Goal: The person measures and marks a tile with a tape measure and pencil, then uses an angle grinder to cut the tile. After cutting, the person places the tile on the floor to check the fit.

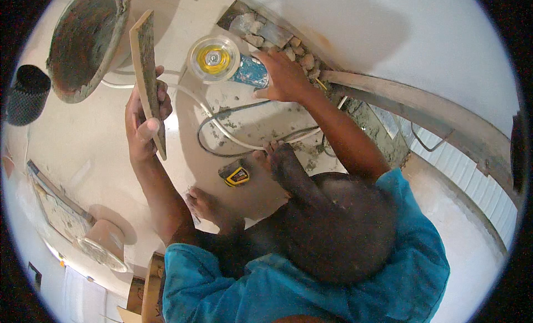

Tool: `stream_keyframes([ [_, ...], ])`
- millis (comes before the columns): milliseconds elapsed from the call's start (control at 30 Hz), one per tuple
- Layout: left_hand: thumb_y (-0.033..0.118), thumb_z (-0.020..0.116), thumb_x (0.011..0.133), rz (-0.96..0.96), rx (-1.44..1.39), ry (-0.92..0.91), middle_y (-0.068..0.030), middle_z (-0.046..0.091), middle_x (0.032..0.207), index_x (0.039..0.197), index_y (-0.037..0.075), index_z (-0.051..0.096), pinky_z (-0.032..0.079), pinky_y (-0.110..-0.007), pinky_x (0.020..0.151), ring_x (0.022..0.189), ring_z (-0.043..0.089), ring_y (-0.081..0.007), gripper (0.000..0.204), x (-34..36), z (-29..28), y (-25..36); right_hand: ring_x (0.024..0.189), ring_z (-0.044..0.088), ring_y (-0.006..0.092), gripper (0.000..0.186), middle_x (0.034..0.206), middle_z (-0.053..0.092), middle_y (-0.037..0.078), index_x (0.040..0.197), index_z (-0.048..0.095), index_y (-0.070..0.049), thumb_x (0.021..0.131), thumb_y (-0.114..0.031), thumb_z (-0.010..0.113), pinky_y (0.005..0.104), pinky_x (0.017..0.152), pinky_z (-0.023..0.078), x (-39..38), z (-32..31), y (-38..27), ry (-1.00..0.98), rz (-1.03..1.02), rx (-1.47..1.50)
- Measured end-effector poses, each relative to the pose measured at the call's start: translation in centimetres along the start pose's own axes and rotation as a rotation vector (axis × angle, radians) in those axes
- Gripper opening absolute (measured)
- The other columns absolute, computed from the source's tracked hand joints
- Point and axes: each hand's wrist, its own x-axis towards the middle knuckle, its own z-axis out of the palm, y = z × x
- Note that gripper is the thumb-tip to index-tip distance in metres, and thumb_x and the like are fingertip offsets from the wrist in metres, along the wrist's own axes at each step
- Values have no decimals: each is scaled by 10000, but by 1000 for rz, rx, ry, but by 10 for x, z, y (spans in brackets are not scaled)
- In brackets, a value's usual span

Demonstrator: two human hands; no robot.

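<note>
My left hand (145, 123) is raised above the floor, fingers and thumb pinched around a narrow piece of tile (143, 78). The tile stands on edge, and its grey, rough side faces right. Farther off and to the right, my right hand (282, 77) is closed around the blue body of an angle grinder (251, 73). The grinder rests at the floor, its round disc (214, 58) with a yellow centre facing up. Part of the body is hidden under my fingers. A black and yellow tape measure (236, 174) lies near my feet.
A basin (123, 31) smeared with mortar stands at the far left, beside a black mesh cylinder (28, 95). A white cable (222, 127) and a dark cord loop across the floor. Broken rubble (300, 53) fills a wall-side gap next to a sill (411, 103). A bucket (105, 239) sits lower left.
</note>
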Motion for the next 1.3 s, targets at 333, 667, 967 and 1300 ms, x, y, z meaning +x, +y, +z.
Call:
stream_keyframes([
  [333,617,869,467,-114,-28,-88,-29,482,976,1380,-88,408,341,-216,638,788,465,-91,1242,56,-15,14,1284,483,388,1106,1345,532,203,1472,392,-85,584,-531,877,537,1044,396,39,-6,-5,-118,116,42],
  [667,458,914,516,-680,43,-332,-20,502,1030,1354,-13,434,399,-227,632,838,503,-81,1074,-53,-66,226,1126,605,330,536,1188,628,169,1273,603,-51,880,-396,722,412,999,466,-67,-163,-118,118,129,235],
  [967,397,892,492,-826,55,-620,-95,503,1256,1428,11,380,399,-368,986,1172,498,-243,1135,-287,93,543,1322,466,400,736,1426,460,268,1419,458,-21,905,-514,642,452,1104,382,-418,-436,-318,-158,606,581],
  [1300,459,935,553,-740,94,-1118,-92,536,1270,1431,14,411,400,-348,988,1173,516,-219,1115,-475,383,922,1390,410,383,746,1509,405,242,1507,366,-54,963,-542,520,468,1145,338,-793,-716,-499,-128,833,794],
])
